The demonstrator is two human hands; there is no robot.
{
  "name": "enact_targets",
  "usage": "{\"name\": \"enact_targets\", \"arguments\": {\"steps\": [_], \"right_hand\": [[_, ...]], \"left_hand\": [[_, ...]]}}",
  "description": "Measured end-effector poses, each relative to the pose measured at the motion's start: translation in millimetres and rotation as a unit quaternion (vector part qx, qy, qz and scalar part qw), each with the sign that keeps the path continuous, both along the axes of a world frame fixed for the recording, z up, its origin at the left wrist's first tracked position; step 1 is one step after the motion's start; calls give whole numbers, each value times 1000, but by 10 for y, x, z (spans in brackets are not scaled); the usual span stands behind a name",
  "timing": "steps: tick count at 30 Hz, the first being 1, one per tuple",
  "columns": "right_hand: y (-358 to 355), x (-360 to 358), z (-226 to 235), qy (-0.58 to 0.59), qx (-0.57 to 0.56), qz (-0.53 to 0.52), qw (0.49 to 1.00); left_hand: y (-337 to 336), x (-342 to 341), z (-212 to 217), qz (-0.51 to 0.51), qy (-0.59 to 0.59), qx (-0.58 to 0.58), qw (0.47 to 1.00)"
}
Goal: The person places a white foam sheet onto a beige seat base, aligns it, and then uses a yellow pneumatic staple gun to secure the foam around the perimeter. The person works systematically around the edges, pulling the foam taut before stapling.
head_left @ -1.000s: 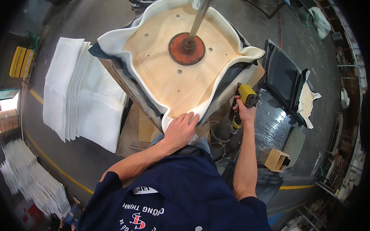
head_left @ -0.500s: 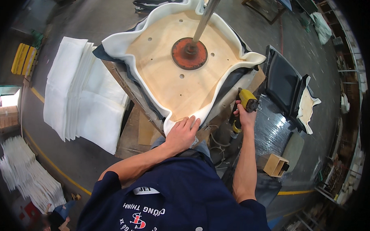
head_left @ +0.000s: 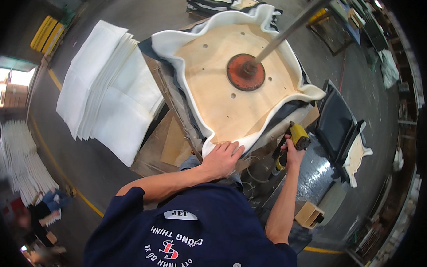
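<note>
Nearby, open box (head_left: 309, 215), gripped yellow tool (head_left: 299, 136)

The panel (head_left: 212, 93) lies within the foam (head_left: 168, 45), a disc (head_left: 235, 78) on it; a stack of sheets (head_left: 122, 121) lies left, a cushion (head_left: 334, 121) right (past the power tool (head_left: 299, 136) in the person's right hand (head_left: 294, 155)).

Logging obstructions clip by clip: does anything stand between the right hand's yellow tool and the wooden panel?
Yes: the dark cover and white padding stand between the yellow tool, in the right hand, and the wooden panel, along its near right side. The left hand, on the padding's near corner, is off that line.
</note>
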State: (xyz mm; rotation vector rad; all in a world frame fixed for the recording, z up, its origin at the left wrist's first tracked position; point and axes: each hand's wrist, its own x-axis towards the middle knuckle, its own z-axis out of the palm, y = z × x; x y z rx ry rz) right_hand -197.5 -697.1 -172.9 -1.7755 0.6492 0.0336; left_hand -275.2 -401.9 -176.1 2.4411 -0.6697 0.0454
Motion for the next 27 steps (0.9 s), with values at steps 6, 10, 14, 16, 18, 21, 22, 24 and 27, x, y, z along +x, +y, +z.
{"name": "enact_targets", "arguments": {"steps": [6,10,14,16,18,21,22,24,27], "right_hand": [[-77,-12,-99,-12,20,7,1000],[-107,-14,-99,-22,29,6,999],[-163,17,-103,-6,31,10,999],[-119,5,-65,-5,23,14,1000],[-81,-5,-36,-7,14,18,1000],[-47,-26,-30,-7,0,20,1000],[-66,-24,-46,-4,-4,18,1000],[-68,-34,-65,-7,-6,13,1000],[-132,-59,-153,-23,-11,-3,1000]], "left_hand": [[62,-17,-10,-1,26,-7,1000],[54,-41,-83,18,35,-34,999],[84,-50,-117,34,29,-83,996],[97,-57,-135,42,42,-98,993],[109,-63,-132,45,72,-90,992],[156,-76,-91,66,84,-65,992],[179,-86,-83,62,77,-66,993],[221,-104,-72,51,64,-68,994],[238,-72,-36,27,92,-38,995]]}}
